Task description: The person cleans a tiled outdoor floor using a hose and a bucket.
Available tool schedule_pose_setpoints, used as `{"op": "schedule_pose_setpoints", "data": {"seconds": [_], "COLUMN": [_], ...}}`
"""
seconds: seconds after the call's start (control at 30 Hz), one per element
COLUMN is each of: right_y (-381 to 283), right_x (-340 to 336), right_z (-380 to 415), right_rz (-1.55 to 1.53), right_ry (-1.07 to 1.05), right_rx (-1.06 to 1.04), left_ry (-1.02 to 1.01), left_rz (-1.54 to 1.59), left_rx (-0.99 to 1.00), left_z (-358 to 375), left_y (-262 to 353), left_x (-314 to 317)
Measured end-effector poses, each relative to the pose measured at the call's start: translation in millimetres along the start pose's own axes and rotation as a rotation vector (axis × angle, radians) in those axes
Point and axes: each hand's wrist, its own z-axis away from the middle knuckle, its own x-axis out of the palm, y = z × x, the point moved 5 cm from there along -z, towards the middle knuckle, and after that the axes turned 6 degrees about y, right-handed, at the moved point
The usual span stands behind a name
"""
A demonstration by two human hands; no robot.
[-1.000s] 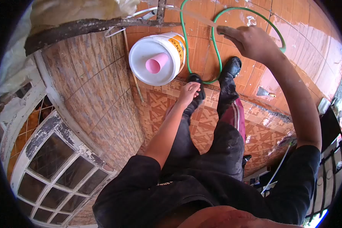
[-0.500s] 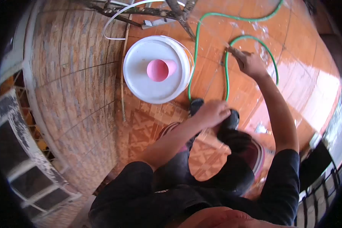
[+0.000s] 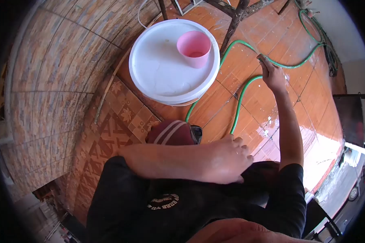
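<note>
My left hand is held across my body above my lap, palm down, its fingers loosely bent and apart with nothing seen in them. Stretched forward to the right, my right hand is closed around a small dark, narrow object whose kind I cannot make out. That hand is above the orange tiled floor, close to a green hose that winds over the tiles. A pink ribbed cup rests on the white lid of a bucket, ahead and left of my right hand.
A paint-spattered wooden stand rises behind the bucket. On the left is a stone-patterned tiled wall, with a thin stick along its base. Pale wet-looking splashes mark the floor at the right.
My view has shifted, so the bucket and pink cup appear larger and higher. My left hand has drawn back toward my body. My right hand remains stretched out, closed on the narrow object.
</note>
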Motion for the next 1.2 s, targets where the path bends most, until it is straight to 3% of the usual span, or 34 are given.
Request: {"op": "schedule_pose_setpoints", "data": {"seconds": [0.07, 0.13, 0.23, 0.4, 0.47, 0.67, 0.7, 0.77, 0.9, 1.2], "right_y": [-8, -10, -15, -19, -22, -24, -19, -25, -19, -3], "right_x": [-1, 2, 13, 43, 48, 55, 59, 57, 48, 31], "right_z": [-4, -10, -16, -20, -25, -28, -28, -28, -26, -24], "right_rz": [-0.016, 0.069, 0.007, 0.03, 0.0, 0.086, 0.087, 0.002, 0.083, 0.088], "right_ry": [0.043, -0.017, 0.017, -0.031, 0.044, -0.101, -0.097, 0.06, -0.011, 0.074], "right_rx": [-0.059, 0.087, 0.072, -0.003, 0.001, 0.244, 0.239, -0.021, 0.16, 0.213], "left_ry": [-0.084, -0.301, -0.085, -0.021, 0.015, -0.059, -0.068, -0.081, -0.089, -0.118], "left_rz": [0.012, 0.104, -0.116, -0.078, -0.048, -0.05, -0.041, -0.041, 0.013, 0.017], "left_rx": [-0.001, -0.137, -0.148, -0.096, -0.066, -0.154, -0.138, -0.114, -0.13, -0.185], "left_z": [2, -3, -1, 6, 7, 10, 9, 7, 3, 1], "left_y": [-3, -14, -22, -20, -17, -22, -20, -20, -22, -32], "left_x": [2, 12, -1, -10, -14, -17, -17, -16, -15, -15]}}
